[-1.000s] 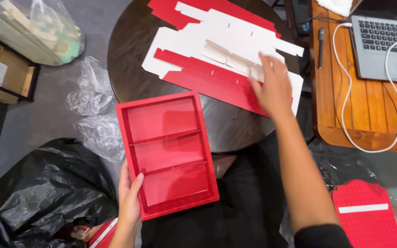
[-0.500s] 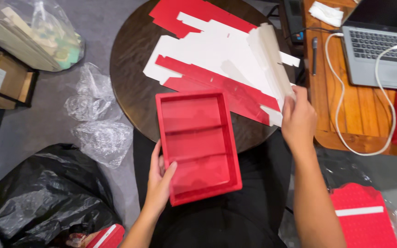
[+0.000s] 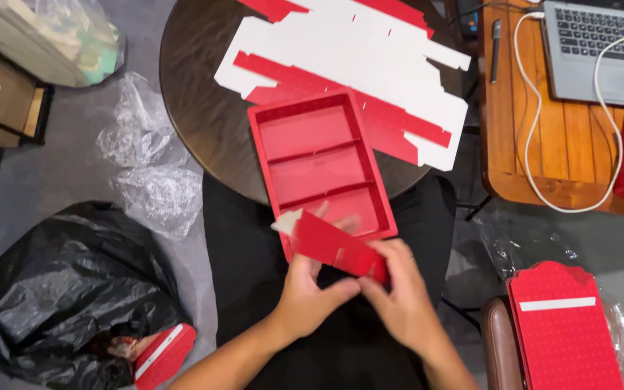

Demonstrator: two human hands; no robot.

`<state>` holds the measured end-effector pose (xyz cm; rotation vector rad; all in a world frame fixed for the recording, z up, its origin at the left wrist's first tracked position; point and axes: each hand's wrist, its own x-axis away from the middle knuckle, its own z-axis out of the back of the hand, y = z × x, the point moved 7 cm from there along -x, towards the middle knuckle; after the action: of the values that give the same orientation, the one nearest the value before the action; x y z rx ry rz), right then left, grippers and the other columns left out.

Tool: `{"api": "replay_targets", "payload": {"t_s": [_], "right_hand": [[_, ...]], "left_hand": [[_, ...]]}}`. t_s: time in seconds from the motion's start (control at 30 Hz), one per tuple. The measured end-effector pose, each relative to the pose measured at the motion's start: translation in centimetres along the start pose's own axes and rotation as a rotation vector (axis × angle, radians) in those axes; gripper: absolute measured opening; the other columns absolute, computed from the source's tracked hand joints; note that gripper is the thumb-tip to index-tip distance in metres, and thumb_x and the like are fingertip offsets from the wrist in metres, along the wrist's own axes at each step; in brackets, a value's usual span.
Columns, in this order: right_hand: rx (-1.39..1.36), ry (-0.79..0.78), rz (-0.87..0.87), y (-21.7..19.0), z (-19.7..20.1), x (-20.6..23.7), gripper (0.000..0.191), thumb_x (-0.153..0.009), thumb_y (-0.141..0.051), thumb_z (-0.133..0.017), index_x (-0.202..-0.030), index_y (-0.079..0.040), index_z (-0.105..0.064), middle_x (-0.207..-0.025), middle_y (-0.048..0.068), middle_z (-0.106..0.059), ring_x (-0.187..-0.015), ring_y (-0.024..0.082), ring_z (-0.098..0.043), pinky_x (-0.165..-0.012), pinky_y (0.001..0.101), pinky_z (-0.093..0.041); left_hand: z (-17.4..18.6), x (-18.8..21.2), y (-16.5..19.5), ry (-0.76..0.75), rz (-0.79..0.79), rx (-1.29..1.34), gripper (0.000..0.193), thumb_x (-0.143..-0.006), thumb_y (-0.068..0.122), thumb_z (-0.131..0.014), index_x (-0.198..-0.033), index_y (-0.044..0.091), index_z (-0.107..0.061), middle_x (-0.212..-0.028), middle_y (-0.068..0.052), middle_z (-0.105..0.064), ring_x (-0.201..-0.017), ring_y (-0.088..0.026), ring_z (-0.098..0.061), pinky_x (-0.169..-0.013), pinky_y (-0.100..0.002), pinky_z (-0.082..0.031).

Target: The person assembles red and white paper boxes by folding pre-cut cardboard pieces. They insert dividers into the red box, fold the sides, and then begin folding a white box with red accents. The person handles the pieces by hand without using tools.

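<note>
Head view, one lot: both hands meet low in the frame, at about 6 o'clock, clamped together on a small folded red card piece [image 3: 334, 247] with a white tip at its upper left end. Left hand [image 3: 310, 292] grips the piece from below, thumb reaching toward the right hand [image 3: 399, 296], whose fingers pinch the lower right end; the two hands touch. Just beyond the piece, toward 12 o'clock, lies a red tray [image 3: 319, 162] with three compartments, its near end overhanging the edge of the round dark bench [image 3: 204, 108]. Beneath and beyond the tray, a flat red-and-white die-cut card sheet [image 3: 370, 58] spreads across the bench. At 2 o'clock, a wooden side bench [image 3: 543, 137] carries a grey laptop [image 3: 601, 50], a white cable [image 3: 543, 195] and a dark pen [image 3: 496, 40]. At 4 o'clock, a stack of red dotted card blanks [image 3: 561, 332] with a white strip. At 8 o'clock, a black rubbish bag [image 3: 59, 296] on the floor; at 9 to 10 o'clock, crumpled clear plastic wrap [image 3: 146, 173]; at 11 o'clock, cardboard boxes [image 3: 1, 101], only partly visible.
</note>
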<state>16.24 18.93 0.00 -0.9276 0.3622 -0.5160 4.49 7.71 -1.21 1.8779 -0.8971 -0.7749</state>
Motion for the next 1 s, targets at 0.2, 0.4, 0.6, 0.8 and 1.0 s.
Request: {"api": "replay_targets", "payload": {"t_s": [0.2, 0.4, 0.6, 0.8, 1.0], "right_hand": [[-0.113, -0.074, 0.04, -2.9, -1.2, 2.3, 0.045, -0.079, -0.013, -0.074, -0.119, 0.0, -0.058, -0.111, 0.016, -0.064, -0.102, 0.032, -0.067, -0.089, 0.0359, -0.052], [0.004, 0.029, -0.074, -2.4, -0.5, 0.7, 0.017, -0.097, -0.015, -0.063, -0.098, 0.002, -0.063, -0.082, 0.017, -0.069, -0.071, 0.028, -0.07, -0.066, 0.0333, -0.052], [-0.042, 0.073, -0.202, -0.8, 1.5, -1.4, 0.019, -0.101, -0.017, -0.061, -0.102, 0.0, -0.067, -0.07, 0.009, -0.064, -0.063, 0.011, -0.057, -0.057, 0.0292, -0.047], [-0.274, 0.168, -0.268, 1.5, 2.9, -1.8, 0.021, -0.107, -0.019, -0.049, -0.112, -0.003, -0.062, -0.084, -0.001, -0.066, -0.074, 0.002, -0.055, -0.064, 0.0225, -0.047], [-0.1, 0.253, -0.326, 3.7, 4.7, -0.8, 0.025, -0.109, -0.021, -0.046, -0.111, -0.004, -0.064, -0.073, 0.004, -0.061, -0.065, 0.006, -0.054, -0.059, 0.0265, -0.044]], "left_hand": [[-1.0, 1.2, -3.9, 0.136, 0.129, 0.21, 0.028, -0.105, 0.01, -0.05, -0.12, -0.006, -0.068, -0.124, -0.018, -0.074, -0.12, -0.027, -0.069, -0.107, -0.041, -0.053], [-1.4, -0.1, -4.1, 0.037, 0.078, 0.179, 0.027, -0.108, 0.007, -0.055, -0.127, -0.007, -0.066, -0.131, -0.016, -0.069, -0.123, -0.025, -0.065, -0.111, -0.042, -0.05], [6.4, -3.9, 5.7, 0.154, -0.428, -0.953, 0.051, -0.094, 0.013, -0.072, -0.141, 0.001, -0.058, -0.132, -0.014, -0.064, -0.123, -0.031, -0.063, -0.108, -0.038, -0.05], [9.6, -13.0, 7.1, -0.052, -0.58, -1.398, 0.049, -0.089, 0.016, -0.075, -0.135, 0.003, -0.061, -0.13, -0.016, -0.064, -0.12, -0.036, -0.06, -0.097, -0.045, -0.05], [11.3, -21.9, 1.9, -0.158, -0.373, -1.752, 0.022, -0.089, 0.012, -0.07, -0.109, 0.004, -0.066, -0.097, -0.016, -0.072, -0.087, -0.035, -0.071, -0.071, -0.046, -0.056]]}}
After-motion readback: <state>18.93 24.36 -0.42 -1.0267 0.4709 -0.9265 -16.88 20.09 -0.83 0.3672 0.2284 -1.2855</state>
